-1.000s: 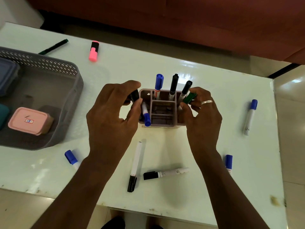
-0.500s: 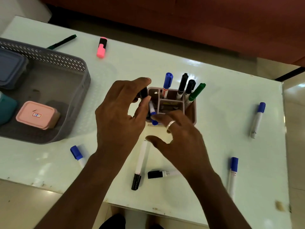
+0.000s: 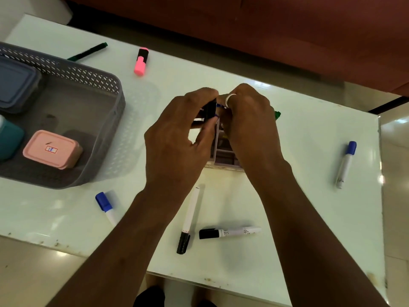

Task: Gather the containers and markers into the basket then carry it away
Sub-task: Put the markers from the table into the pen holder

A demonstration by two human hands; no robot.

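A mauve divided marker holder stands mid-table, mostly hidden behind both hands. My left hand pinches a black-capped marker at the holder's top left. My right hand is curled over the upright markers in the holder; a green cap pokes out beside it. The grey basket at the left holds a pink container, a blue-grey container and a teal one. Loose markers lie around: black-capped ones in front, blue-capped ones.
A pink highlighter and a thin green pen lie at the table's far side, beyond the basket. The white table ends near my body, with floor tiles below and a brown sofa beyond the far edge.
My right hand moved from in front of the holder up over the standing markers and closed around them. My left hand stayed at the holder's left with the black-capped marker.
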